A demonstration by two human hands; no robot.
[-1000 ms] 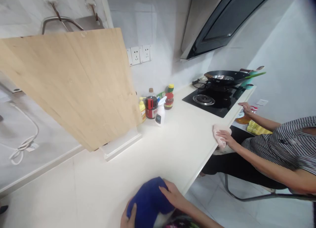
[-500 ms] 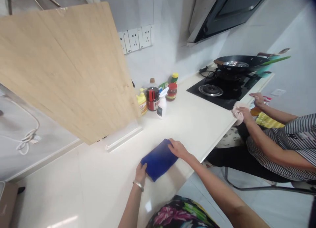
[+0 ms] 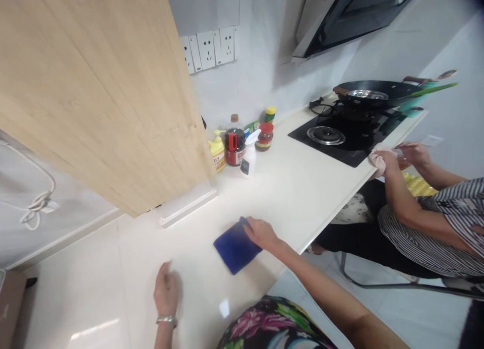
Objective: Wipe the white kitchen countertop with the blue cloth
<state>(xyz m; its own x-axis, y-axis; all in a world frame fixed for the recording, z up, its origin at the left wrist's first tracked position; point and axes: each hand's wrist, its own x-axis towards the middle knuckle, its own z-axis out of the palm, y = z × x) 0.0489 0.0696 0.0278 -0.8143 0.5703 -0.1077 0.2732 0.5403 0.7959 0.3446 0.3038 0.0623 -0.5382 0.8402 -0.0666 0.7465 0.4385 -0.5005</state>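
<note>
Already, dark-blue rectangular fabric cloth [image 3: 235, 249] is folded flat on glossy white surface [image 3: 293, 192]; edge is gripped by right hand [image 3: 261, 233], not yet released; left hand [image 3: 165, 291] unclenched, seemingly empty.

White countertop [image 3: 295, 200], blue cloth [image 3: 236, 249] near its front edge, spray bottle [image 3: 248, 161], red-lidded jar [image 3: 264, 138], black cooktop [image 3: 353, 150]

Blue cloth [image 3: 235, 248] in the right hand [image 3: 263, 234] — left hand [image 3: 166, 292] apart — white counter [image 3: 298, 202] beneath.
</note>
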